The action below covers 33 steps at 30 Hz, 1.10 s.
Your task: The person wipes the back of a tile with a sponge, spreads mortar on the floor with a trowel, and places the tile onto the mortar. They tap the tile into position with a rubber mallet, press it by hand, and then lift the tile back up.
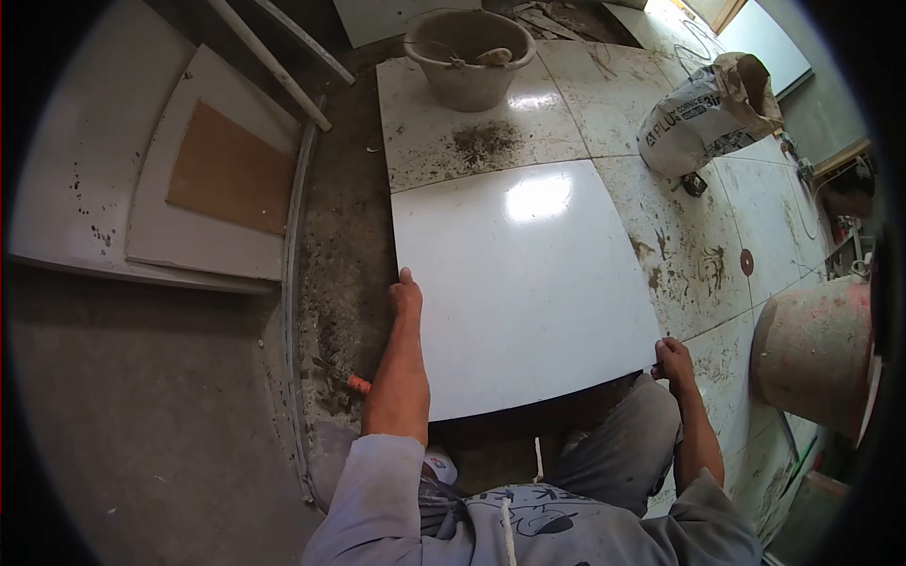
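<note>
A large glossy white floor tile (pixel 528 292) lies in front of me, its far edge against the row of dirty laid tiles (pixel 557 132). My left hand (pixel 406 294) grips the tile's left edge, thumb on top and fingers hidden under it. At the near right corner, my right hand (pixel 673 361) is closed on the tile's edge, thumb upward. A dark gap shows below the near edge, above my knees. Left of my forearm, a tool with an orange handle (pixel 358 384) lies on the rough floor; its other end is hard to make out.
A mortar-stained bucket (pixel 470 71) stands on the far tiles, and an open paper bag (pixel 698 118) on those at the right. A larger bucket (pixel 813 354) is near my right side. A metal straightedge (pixel 294 255) runs along the left. Part of another person (pixel 849 193) shows at far right.
</note>
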Each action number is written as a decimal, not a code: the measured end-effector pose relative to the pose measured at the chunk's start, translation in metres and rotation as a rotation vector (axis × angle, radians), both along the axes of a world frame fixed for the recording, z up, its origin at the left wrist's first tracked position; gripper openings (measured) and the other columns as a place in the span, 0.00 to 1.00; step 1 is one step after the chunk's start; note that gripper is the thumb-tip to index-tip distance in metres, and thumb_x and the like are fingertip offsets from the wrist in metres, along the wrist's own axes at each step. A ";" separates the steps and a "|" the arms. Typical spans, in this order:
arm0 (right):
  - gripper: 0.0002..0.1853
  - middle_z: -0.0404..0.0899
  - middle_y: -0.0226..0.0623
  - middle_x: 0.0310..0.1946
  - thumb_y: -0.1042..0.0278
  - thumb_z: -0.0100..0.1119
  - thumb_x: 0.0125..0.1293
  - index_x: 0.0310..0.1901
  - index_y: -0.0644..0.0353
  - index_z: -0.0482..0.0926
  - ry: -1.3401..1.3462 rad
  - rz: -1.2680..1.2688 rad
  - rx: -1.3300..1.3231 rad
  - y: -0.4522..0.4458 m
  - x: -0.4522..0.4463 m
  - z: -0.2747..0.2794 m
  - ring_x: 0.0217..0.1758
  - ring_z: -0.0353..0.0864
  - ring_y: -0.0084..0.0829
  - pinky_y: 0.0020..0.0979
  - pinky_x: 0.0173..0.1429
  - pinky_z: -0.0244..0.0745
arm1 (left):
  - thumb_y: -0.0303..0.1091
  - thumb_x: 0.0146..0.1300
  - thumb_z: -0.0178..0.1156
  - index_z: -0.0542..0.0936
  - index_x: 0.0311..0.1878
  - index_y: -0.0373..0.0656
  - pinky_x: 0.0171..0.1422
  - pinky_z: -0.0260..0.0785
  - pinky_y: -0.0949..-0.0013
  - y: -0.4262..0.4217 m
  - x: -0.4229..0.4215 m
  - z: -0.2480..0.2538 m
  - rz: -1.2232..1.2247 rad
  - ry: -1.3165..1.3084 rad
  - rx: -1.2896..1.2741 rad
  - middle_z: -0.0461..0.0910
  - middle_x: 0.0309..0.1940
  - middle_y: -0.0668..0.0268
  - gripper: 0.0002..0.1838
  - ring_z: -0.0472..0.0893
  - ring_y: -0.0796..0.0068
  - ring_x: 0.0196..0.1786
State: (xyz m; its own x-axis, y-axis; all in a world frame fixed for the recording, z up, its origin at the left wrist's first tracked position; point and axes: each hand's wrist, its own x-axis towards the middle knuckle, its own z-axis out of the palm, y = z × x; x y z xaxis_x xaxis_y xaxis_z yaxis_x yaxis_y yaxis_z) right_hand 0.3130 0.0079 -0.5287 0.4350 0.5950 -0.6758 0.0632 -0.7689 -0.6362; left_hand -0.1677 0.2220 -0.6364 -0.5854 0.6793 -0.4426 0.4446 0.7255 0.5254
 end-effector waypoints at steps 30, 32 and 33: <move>0.10 0.79 0.55 0.25 0.81 0.47 0.57 0.34 0.81 0.74 0.032 -0.593 -0.169 -0.014 -0.002 -0.093 0.20 0.82 0.41 0.33 0.18 0.79 | 0.42 0.62 0.59 0.74 0.36 0.25 0.40 0.75 0.59 -0.007 -0.010 -0.041 0.121 -0.291 0.195 0.79 0.35 0.47 0.22 0.80 0.58 0.35; 0.10 0.79 0.54 0.24 0.81 0.47 0.57 0.33 0.81 0.74 0.035 -0.564 -0.179 -0.009 0.001 -0.094 0.20 0.82 0.40 0.33 0.18 0.79 | 0.45 0.60 0.60 0.78 0.33 0.28 0.41 0.74 0.58 -0.004 -0.006 -0.036 0.075 -0.065 0.126 0.81 0.33 0.48 0.23 0.81 0.57 0.35; 0.10 0.79 0.55 0.23 0.80 0.46 0.57 0.33 0.81 0.75 0.011 -0.548 -0.185 -0.010 0.001 -0.096 0.19 0.82 0.40 0.32 0.18 0.78 | 0.45 0.60 0.60 0.78 0.33 0.28 0.41 0.74 0.58 -0.002 -0.008 -0.032 0.074 -0.064 0.121 0.81 0.33 0.48 0.23 0.81 0.57 0.35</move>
